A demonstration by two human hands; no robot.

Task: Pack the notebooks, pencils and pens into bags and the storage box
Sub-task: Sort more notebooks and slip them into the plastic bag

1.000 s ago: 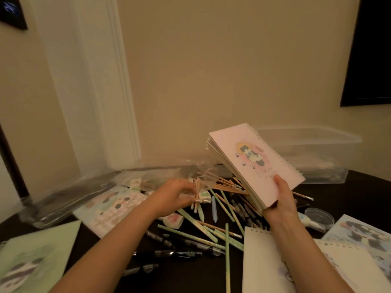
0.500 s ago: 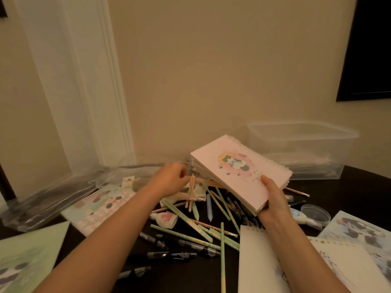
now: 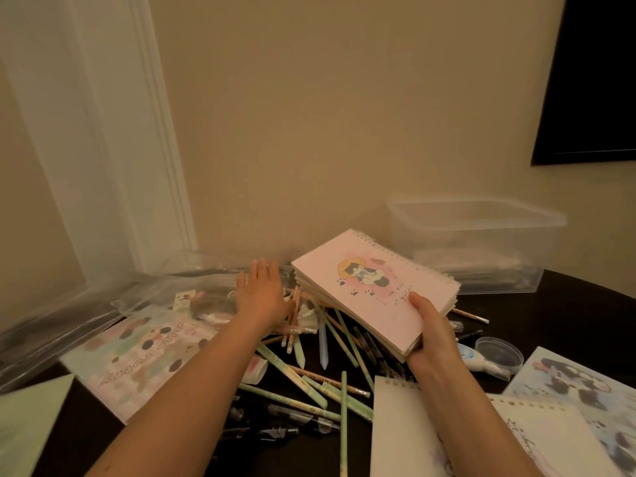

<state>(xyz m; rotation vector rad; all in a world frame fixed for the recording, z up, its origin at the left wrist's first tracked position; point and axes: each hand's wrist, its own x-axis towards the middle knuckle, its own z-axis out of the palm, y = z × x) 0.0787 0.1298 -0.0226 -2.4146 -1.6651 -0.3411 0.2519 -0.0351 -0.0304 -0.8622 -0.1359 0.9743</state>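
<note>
Pink card faced me through the head camera: the top cover of a notebook stack [image 3: 375,290], spiral-bound along its far edge and printed with a small cartoon cat. The right hand [image 3: 434,333] gripped the stack's near corner, thumb on the cover and fingers curled underneath, holding it tilted above the dark table [image 3: 585,304]. Below the stack lay a loose heap of wooden pencils [image 3: 330,381], with pale green pens [image 3: 289,401] fanned out nearer me and a few black pens [image 3: 275,432] nearest of all.

The left hand [image 3: 261,294] was flat, fingers straight and close together, thumb out, reaching over the far end of the heap towards the crumpled clear bags [image 3: 113,304] along the wall; I could not tell whether it touched anything. The clear storage box [image 3: 478,235] stood at the table's far right against the wall, behind the stack and apart from both hands; what lay in its bottom was too blurred to name.

More notebooks lay flat: a pastel notebook [image 3: 137,356] left of the left forearm; a green notebook [image 3: 31,428] in the near left corner; a white spiral pad [image 3: 402,435] partly under the right forearm; a blue cat notebook [image 3: 585,380] at the right edge. A small clear round lid [image 3: 499,349] sat just right of the right hand.
</note>
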